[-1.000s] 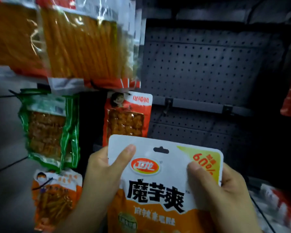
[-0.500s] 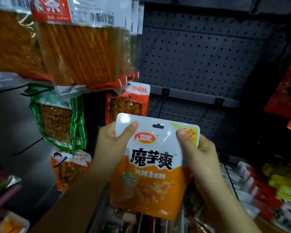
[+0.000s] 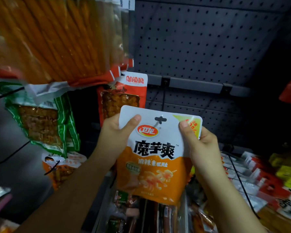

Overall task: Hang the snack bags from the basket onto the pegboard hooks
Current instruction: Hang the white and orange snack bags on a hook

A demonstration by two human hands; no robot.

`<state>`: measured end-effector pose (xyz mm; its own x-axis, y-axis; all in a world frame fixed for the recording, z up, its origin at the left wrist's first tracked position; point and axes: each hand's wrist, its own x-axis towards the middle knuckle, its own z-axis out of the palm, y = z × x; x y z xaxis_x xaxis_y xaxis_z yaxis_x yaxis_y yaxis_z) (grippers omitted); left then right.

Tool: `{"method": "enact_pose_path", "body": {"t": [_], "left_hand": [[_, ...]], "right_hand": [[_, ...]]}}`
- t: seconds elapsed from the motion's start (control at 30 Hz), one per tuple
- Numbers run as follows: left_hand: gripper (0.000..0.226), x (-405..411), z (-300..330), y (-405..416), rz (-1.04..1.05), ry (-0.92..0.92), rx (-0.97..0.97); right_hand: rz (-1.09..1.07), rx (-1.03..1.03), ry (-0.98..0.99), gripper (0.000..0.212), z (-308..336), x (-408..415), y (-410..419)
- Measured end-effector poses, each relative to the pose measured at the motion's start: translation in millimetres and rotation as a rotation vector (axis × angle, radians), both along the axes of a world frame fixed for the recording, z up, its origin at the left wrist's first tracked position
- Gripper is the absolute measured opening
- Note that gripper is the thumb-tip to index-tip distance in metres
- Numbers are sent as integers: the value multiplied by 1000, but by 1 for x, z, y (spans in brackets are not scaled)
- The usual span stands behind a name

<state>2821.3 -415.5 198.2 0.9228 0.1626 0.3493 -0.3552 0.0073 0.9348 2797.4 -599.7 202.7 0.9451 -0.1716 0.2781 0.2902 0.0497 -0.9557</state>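
Both hands hold one white-and-orange snack bag (image 3: 155,155) upright in front of the grey pegboard (image 3: 200,47). The left hand (image 3: 114,137) grips the bag's upper left corner, thumb across the front and fingers behind; the right hand (image 3: 201,145) grips the upper right corner the same way, its thumb lying on the yellow corner patch. The bag's hang hole (image 3: 160,119) sits at the top centre, and a thin dark hook (image 3: 163,98) comes down from the rail (image 3: 191,84) on the pegboard toward it; a dark tip shows at the hole, though whether the hook has passed through cannot be told. Just left of the bag hangs an orange-and-white packet (image 3: 124,96), and farther left a green-edged packet (image 3: 44,123) and a smaller orange one (image 3: 62,167) below it. A large clear pack of orange sticks (image 3: 57,39) hangs above. More snack packets (image 3: 141,214) lie below the held bag, blurred.
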Motion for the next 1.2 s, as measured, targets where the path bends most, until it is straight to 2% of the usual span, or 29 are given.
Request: {"method": "enact_pose_path", "body": {"t": [0.23, 0.47, 0.73, 0.93, 1.07, 1.2], "left_hand": [[8, 51, -3, -5, -42, -23, 55], [6, 111, 8, -10, -15, -14, 140], [19, 159, 16, -17, -16, 6, 177], [23, 171, 19, -25, 75, 17, 199], [40, 174, 21, -29, 121, 38, 204], [30, 169, 18, -29, 172, 24, 217]], "right_hand": [[-78, -48, -13, 23, 0, 45, -8], [-137, -185, -2, 17, 3, 101, -17], [-259, -290, 26, 21, 11, 149, -22], [-333, -259, 73, 28, 12, 163, -17], [-332, -244, 95, 23, 11, 167, -17], [-339, -233, 113, 25, 7, 166, -19]]}}
